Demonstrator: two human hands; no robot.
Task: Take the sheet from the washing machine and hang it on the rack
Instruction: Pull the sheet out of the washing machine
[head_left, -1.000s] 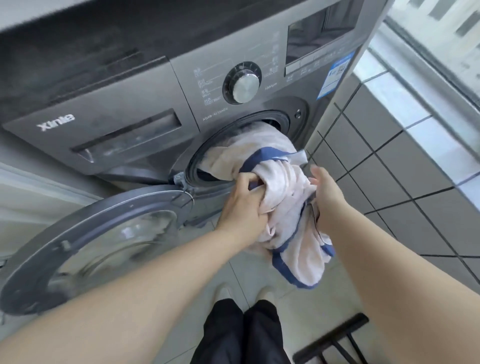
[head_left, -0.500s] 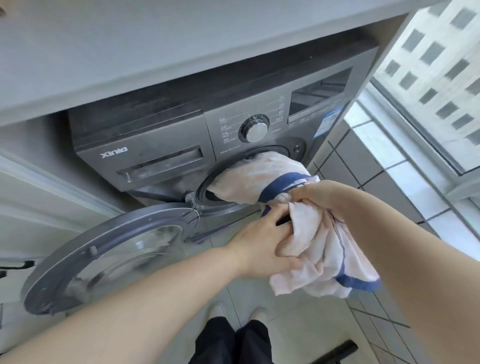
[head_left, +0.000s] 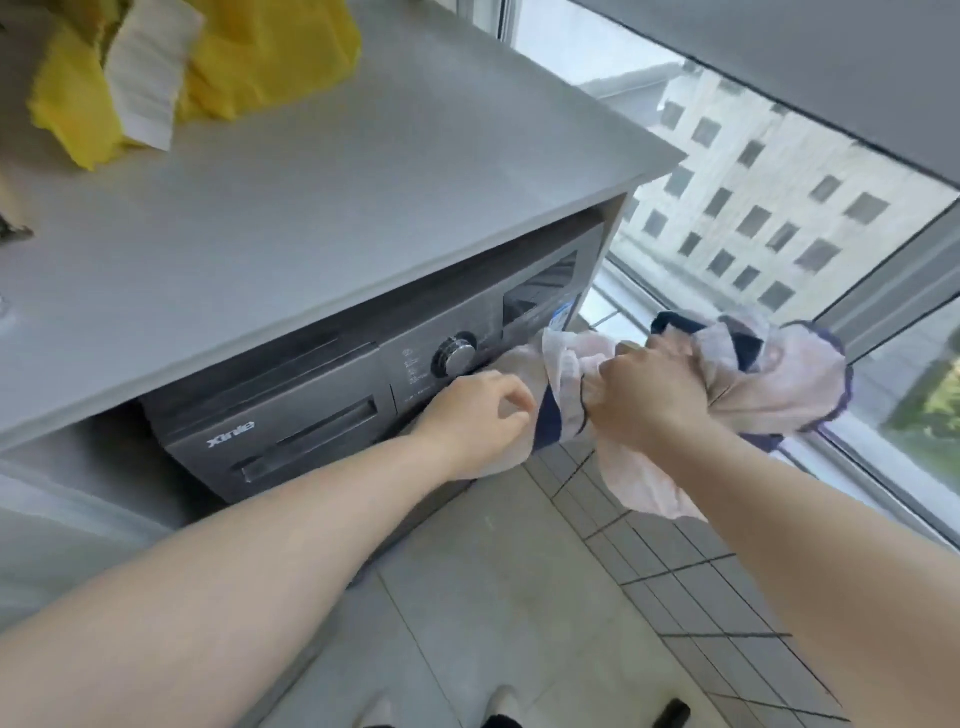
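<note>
The sheet (head_left: 769, 374) trails out from the washing machine (head_left: 322, 415) toward three o'clock, bunched in the right hand (head_left: 649, 395)'s fist. The left hand (head_left: 478, 415), fingers curled, touches its nearer fold. On the desk (head_left: 311, 218) at eleven o'clock lies a yellow bag (head_left: 249, 57).

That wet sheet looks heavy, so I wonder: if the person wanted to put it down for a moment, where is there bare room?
The grey countertop above the washing machine is bare from the yellow bag at its back to its front and right edges. The floor tiles between the arms are bare too. It is crowded by the dial, where both hands grip the sheet.
</note>
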